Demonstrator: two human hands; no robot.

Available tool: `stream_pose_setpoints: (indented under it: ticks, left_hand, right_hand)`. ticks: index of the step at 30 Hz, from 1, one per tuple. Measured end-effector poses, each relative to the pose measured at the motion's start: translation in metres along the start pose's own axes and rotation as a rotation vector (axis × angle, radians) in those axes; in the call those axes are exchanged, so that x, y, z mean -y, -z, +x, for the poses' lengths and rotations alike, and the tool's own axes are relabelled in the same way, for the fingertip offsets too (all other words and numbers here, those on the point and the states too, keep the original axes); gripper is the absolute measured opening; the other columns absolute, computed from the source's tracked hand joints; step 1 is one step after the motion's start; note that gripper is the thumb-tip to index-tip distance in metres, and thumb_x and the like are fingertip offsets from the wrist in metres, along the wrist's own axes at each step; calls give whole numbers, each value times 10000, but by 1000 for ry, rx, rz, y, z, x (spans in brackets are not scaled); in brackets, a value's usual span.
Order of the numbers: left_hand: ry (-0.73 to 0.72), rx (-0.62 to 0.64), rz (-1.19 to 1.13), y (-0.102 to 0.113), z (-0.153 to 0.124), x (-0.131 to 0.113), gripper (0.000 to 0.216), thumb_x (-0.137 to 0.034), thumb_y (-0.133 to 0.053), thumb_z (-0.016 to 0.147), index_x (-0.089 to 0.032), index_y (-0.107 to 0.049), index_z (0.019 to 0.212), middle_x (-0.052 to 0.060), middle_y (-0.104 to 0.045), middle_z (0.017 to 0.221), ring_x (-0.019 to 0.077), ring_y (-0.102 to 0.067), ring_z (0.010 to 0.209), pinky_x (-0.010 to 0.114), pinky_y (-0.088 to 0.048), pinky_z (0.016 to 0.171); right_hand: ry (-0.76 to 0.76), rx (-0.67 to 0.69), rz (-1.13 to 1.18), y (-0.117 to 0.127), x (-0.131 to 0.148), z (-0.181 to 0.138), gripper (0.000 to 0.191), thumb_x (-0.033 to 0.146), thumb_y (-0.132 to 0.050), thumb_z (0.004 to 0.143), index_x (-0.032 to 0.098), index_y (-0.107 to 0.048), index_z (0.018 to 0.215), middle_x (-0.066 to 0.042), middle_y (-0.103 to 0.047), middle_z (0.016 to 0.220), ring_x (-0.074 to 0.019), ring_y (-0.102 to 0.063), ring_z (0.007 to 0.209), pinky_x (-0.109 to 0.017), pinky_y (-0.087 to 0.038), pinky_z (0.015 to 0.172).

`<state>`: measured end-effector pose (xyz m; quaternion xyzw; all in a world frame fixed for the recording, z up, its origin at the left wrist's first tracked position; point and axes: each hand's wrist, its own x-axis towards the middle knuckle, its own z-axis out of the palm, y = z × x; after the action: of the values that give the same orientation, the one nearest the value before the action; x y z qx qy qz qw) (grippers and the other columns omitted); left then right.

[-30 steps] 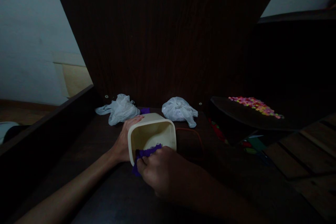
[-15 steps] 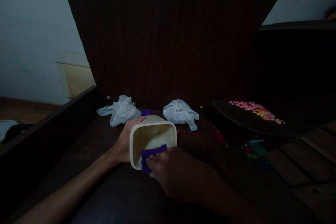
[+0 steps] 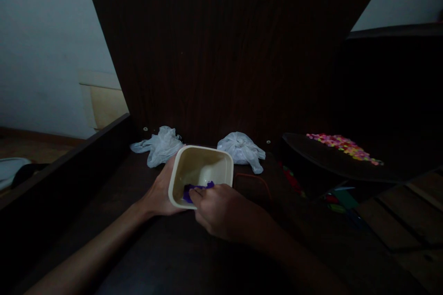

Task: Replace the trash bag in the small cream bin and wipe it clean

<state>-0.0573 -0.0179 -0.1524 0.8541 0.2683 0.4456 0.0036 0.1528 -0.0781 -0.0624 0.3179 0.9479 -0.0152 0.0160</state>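
A cream square plastic container (image 3: pixel 200 166) is tilted with its mouth toward me on a dark wooden surface (image 3: pixel 166 258). My left hand (image 3: pixel 159 191) grips its left wall. My right hand (image 3: pixel 221 209) presses a purple cloth (image 3: pixel 196 189) against the inside of the container's near rim, with the fingers partly covering the cloth.
Two crumpled white plastic bags (image 3: pixel 159 145) (image 3: pixel 242 148) lie behind the container, against a tall dark wooden panel (image 3: pixel 224 46). A dark tray (image 3: pixel 311 159) with several coloured beads (image 3: pixel 346 146) sits to the right. A thin red cord (image 3: pixel 256 179) lies beside the container. A raised wooden edge (image 3: pixel 69 161) runs along the left.
The container has tipped more upright, its mouth now facing up toward me. My right hand has carried the purple cloth from the outer rim to the inside.
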Motion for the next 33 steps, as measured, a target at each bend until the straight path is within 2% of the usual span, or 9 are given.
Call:
stream_pose_setpoints:
  ticks: [9, 13, 17, 21, 23, 26, 29, 31, 33]
  left_hand:
    - [82, -117, 72, -8, 2, -11, 723, -214, -680, 827, -219, -398, 1492, 169, -571, 1357, 360, -599, 1248, 520, -553, 1008]
    - [96, -71, 23, -9, 6, -18, 896, -268, -700, 792, -206, -265, 1573, 193, -482, 1489, 399, -500, 1369, 592, -469, 1106]
    - [91, -41, 16, -13, 5, -22, 1058, -333, -753, 793, -213, -107, 1621, 224, -316, 1617, 427, -355, 1483, 643, -375, 1176]
    - [75, -111, 0, -18, -2, -17, 815, -260, -580, 943, -277, -125, 1619, 175, -351, 1605, 373, -378, 1485, 633, -362, 1195]
    - [98, -146, 5, -19, -4, -13, 756, -258, -552, 959, -284, -164, 1607, 157, -385, 1576, 364, -413, 1462, 624, -381, 1189]
    - [83, -137, 32, -17, -5, -6, 896, -357, -708, 867, -250, -188, 1589, 182, -417, 1542, 407, -457, 1416, 644, -432, 1146]
    - [14, -107, 16, -14, -4, 1, 937, -430, -744, 823, -247, -217, 1576, 183, -436, 1529, 419, -484, 1393, 653, -463, 1123]
    - [21, -97, 7, -11, -3, 4, 917, -492, -719, 824, -271, -236, 1572, 154, -430, 1543, 423, -473, 1403, 643, -464, 1136]
    - [49, -79, 11, -10, -2, 4, 944, -528, -724, 808, -289, -227, 1575, 127, -414, 1561, 431, -455, 1415, 630, -456, 1153]
  right_hand:
    - [-268, -196, 258, -7, -7, 17, 277, 233, -415, 1017, 112, -647, 1107, -132, -757, 934, -228, -710, 791, -328, -481, 698]
    - [-377, -258, 463, -9, -2, 27, 286, 266, -411, 1034, 124, -649, 1105, -117, -757, 918, -218, -710, 824, -305, -483, 742]
    - [-384, -297, 630, -12, 8, 32, 276, 241, -467, 1004, 127, -627, 1198, -135, -754, 1089, -235, -706, 992, -307, -501, 859]
    - [-336, -277, 698, -18, 19, 30, 417, 286, -478, 989, 107, -530, 1362, -168, -722, 1205, -265, -692, 1090, -342, -524, 910]
    - [-291, -229, 663, -18, 23, 25, 492, 341, -481, 985, 74, -494, 1398, -194, -721, 1193, -291, -707, 1058, -377, -549, 884]
    - [-206, -54, 487, -11, 27, 15, 559, 419, -555, 950, 3, -563, 1322, -239, -733, 1123, -340, -729, 980, -429, -585, 817]
    - [-49, 40, 214, -2, 31, 5, 636, 422, -620, 938, -98, -584, 1304, -353, -638, 1284, -397, -660, 1184, -471, -547, 972]
    - [-59, 59, 85, 2, 35, -3, 728, 435, -650, 931, -129, -528, 1375, -396, -532, 1394, -428, -571, 1312, -500, -492, 1065]
    - [-160, 85, 37, 4, 37, -9, 743, 456, -656, 925, -117, -535, 1382, -393, -528, 1398, -435, -576, 1308, -518, -497, 1062]
